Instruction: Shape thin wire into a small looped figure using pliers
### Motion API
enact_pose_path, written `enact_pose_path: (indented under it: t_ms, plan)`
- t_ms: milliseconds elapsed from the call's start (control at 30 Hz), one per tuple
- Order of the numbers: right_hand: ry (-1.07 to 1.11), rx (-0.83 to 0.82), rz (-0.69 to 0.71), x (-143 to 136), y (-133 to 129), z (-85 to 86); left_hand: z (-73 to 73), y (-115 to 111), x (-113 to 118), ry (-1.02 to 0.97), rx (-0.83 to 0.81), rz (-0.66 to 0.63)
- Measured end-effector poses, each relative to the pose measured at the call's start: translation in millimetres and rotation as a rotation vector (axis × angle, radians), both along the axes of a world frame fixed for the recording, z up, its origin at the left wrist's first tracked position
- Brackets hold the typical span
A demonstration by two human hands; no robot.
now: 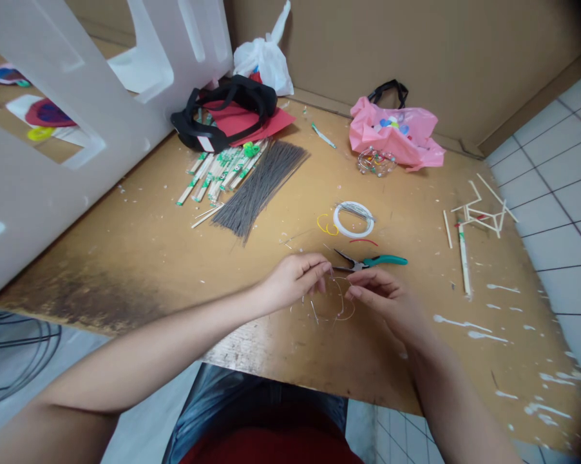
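Near the front edge of the table, my left hand [300, 277] pinches a thin, bent wire [341, 298] between thumb and fingertips. Facing it from the right, my right hand [382, 296] has its thumb and forefinger closed at the other side of the same wire. Fine loops of the wire hang below and between both hands; their exact shape is hard to make out. Just beyond the fingertips lie long-nosed pliers [386, 260] with teal handles, their jaws pointing left and parted.
Behind the pliers sits a white ring [337, 225] with wire pieces. Further off are a bundle of grey wires [261, 187], wrapped chopsticks [208, 179], a black headset strap [252, 93] and a pink bag [423, 142]. A stick frame [484, 219] stands right; a white plastic panel [34, 167] borders the left.
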State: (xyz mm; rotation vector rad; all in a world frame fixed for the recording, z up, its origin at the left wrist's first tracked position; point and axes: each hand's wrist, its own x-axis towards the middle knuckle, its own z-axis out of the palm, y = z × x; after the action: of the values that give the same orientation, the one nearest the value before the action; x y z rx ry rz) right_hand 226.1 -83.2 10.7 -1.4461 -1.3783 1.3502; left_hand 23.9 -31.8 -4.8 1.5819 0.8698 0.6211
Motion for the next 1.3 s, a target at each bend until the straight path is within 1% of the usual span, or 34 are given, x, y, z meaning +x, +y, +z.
enact_pose_path:
  t_ms: [167, 300, 433, 600, 767, 933, 1133, 1300]
  plan:
    - [-0.006, 0.0, 0.004, 1, 1, -1.5, -3.0, -1, -1, 0.018, 0.06, -0.001]
    - [-0.006, -0.024, 0.037, 0, 0, 0.5, -2.4, -3, -1, 0.045, 0.1, 0.013]
    - [0.028, -0.061, 0.066, -2, -1, 2.5, -1.4, -4, -1, 0.04, 0.114, 0.031]
    - [0.011, -0.027, 0.046, -2, 0, 2.2, -2.6, -4, 0, 0.035, 0.12, 0.033]
    - [-0.002, -0.025, 0.076, -1, 0, 2.5, -3.7, -6, 1, 0.022, 0.129, 0.029]
    - [0.03, -0.063, 0.095, -3, -2, 3.4, -3.0, -6, 2, -0.012, 0.086, 0.041]
    - [-0.073, 0.037, 0.15, -3, -3, 8.0, -2.9, -8, 4, -0.052, 0.015, 0.041]
    - [-0.019, 0.005, 0.205, -3, -3, 7.5, -4.1, -9, 6, -0.076, -0.043, 0.051]
